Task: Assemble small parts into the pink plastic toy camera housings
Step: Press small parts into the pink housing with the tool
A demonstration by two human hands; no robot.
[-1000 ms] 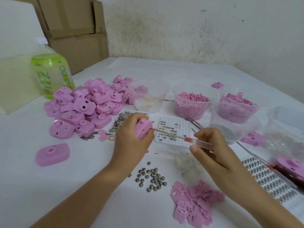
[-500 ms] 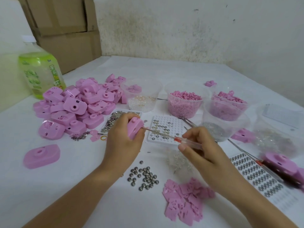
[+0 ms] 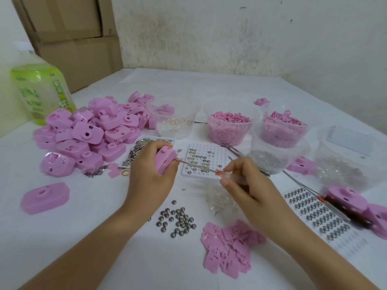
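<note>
A: Obs. Left hand grips one pink camera housing, fingers curled round it, just in front of the tray of metal bits. Right hand pinches a small screwdriver by its clear handle. The tip sits in the side of the housing. Whether a screw is on the tip: cannot tell.

B: Failure modes?

A: Judgement only.
1. If the shaft goes off-axis, the tip slips out and jabs toward the left thumb.
2. A dropped small part lands in the white grid tray directly under the shaft and mixes with the metal discs there.
3. The right wrist hangs just above the clear-parts heap. A sagging forearm scatters it, or the pink plates beside it.
4. The left forearm is near the steel balls. One nudge and they roll.

B: Room to move?

A: The far side is blocked by the cup of pink pellets and other cups, with the housing pile toward the far left. The right side carries the sheet of round metal cells. Open bench lies left of the left forearm toward the near edge, with only a lone housing there. The near edge itself is out of frame.
</note>
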